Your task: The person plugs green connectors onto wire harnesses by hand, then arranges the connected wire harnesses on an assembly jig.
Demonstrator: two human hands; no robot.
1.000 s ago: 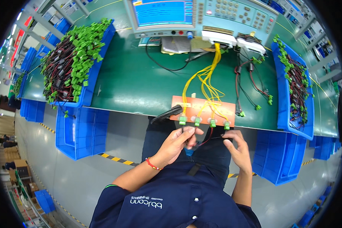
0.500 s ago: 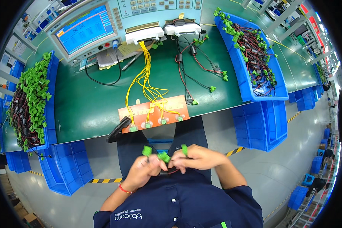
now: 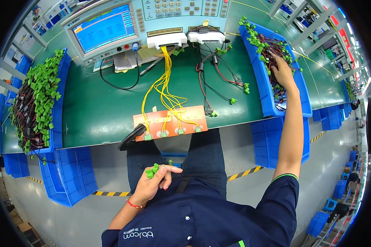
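My left hand is above my lap, closed around green connectors that stick up beside the thumb; its index finger points right. Any wires on them are mostly hidden by the hand. At the far right my right hand reaches over the rim of a blue bin. Its fingers are apart, touching or just above the pile of black and red cables with green connectors. I make out nothing held in it.
An orange board with yellow wires and a black handle lies at the green table's front edge. Behind stands a test instrument with a screen. Loose cables lie right of centre. Another full bin stands left.
My right hand has left my left hand and moved far right and forward into the right bin. My left hand stays over my lap with green connectors. The view has shifted slightly.
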